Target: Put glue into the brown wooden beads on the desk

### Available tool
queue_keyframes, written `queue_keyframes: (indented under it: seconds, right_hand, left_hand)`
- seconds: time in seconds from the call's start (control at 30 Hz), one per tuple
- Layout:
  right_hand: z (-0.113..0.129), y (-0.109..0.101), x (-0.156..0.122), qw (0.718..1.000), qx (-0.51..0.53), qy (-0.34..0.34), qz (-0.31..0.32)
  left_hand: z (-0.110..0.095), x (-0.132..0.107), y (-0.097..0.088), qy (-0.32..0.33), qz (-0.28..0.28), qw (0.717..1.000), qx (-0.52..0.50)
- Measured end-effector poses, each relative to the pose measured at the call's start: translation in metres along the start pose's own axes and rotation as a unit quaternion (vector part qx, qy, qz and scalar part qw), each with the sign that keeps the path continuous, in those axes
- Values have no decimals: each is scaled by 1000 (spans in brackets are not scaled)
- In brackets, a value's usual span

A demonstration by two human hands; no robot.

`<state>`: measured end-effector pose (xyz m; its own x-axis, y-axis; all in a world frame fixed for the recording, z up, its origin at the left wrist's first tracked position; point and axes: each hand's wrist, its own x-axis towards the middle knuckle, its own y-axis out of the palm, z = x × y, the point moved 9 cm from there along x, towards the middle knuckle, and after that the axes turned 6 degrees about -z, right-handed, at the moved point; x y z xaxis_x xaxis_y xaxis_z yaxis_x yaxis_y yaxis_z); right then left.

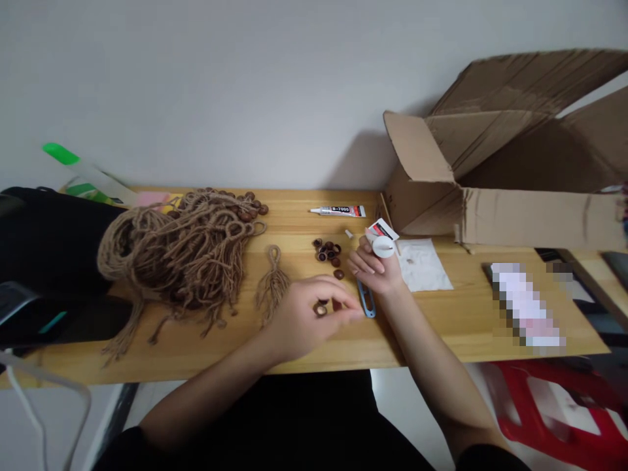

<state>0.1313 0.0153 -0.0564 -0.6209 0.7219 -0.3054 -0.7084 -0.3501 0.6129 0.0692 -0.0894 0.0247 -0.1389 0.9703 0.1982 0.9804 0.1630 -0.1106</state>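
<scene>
My right hand [380, 265] is wrapped around a glue tube [384, 229], its round white end facing me. My left hand [314, 314] hovers low over the tabletop, thumb and fingertips pinched together; anything between them is too blurred to make out. Close by the left fingers lies a small brown cup-shaped piece [320, 309], partly covered by the hand. Just beyond is a cluster of similar brown cups [326, 250], with a single brown piece [338, 274] nearer me. A blue-handled tool [367, 302] lies between the hands. One twine tassel [273, 281] rests left of my left hand.
A heap of twine cords with brown beads [191, 255] covers the left of the table. Another glue tube [341, 210] and a small white cap [348, 233] lie toward the wall. At right are a white sheet [426, 265], an open cardboard box [520, 216] and a pixelated flat object [527, 304].
</scene>
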Motion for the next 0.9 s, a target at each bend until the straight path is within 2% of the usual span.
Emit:
queue_keyframes:
  seconds: [0.1,0.23,0.43,0.77,0.9]
  right_hand:
    - [-4,4,1,999,-16,13,27]
    - [-12,5,4,998,-27,44,26]
    - [-18,1,7,998,-21,64,-4]
    - [-17,10,5,996,-17,56,66]
    - [-17,10,4,996,-26,56,68]
  left_hand:
    - [27,7,-20,15,-88,991,101]
    - [46,9,-34,19,-148,982,119]
    - [52,7,-26,5,-116,985,131]
    - [58,6,-24,0,-102,987,121]
    - [59,5,-22,3,-91,989,120]
